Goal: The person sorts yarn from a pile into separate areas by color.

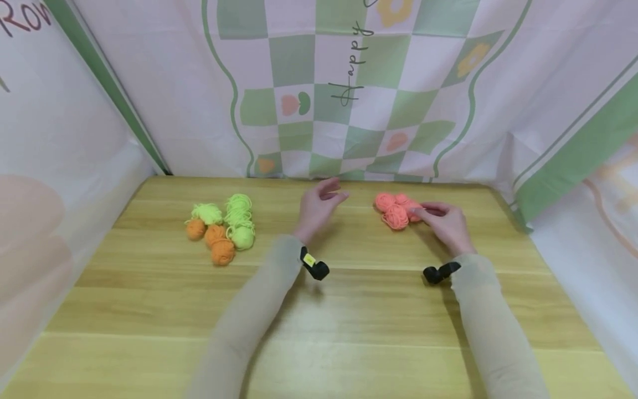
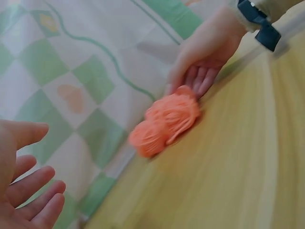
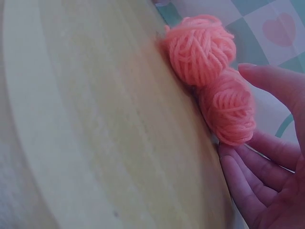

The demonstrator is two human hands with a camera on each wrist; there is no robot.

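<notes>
The left hand [image 1: 317,208] hung palm inward with loose, parted fingers, while the right hand [image 1: 447,223] set thumb and fingers about one end of the pink yarn balls [image 1: 396,217] at the table's [image 1: 369,321] back right; whether it pinched them I could not tell. "Happy" ran sideways on the checked cloth [image 1: 331,134]. Green yarn [image 1: 240,209] and orange balls [image 1: 222,252] lay together, left of both hands.

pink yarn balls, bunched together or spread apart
Bunched together: the head view shows the pink yarn balls touching one another in one cluster, with the right hand at the rightmost one.
</notes>
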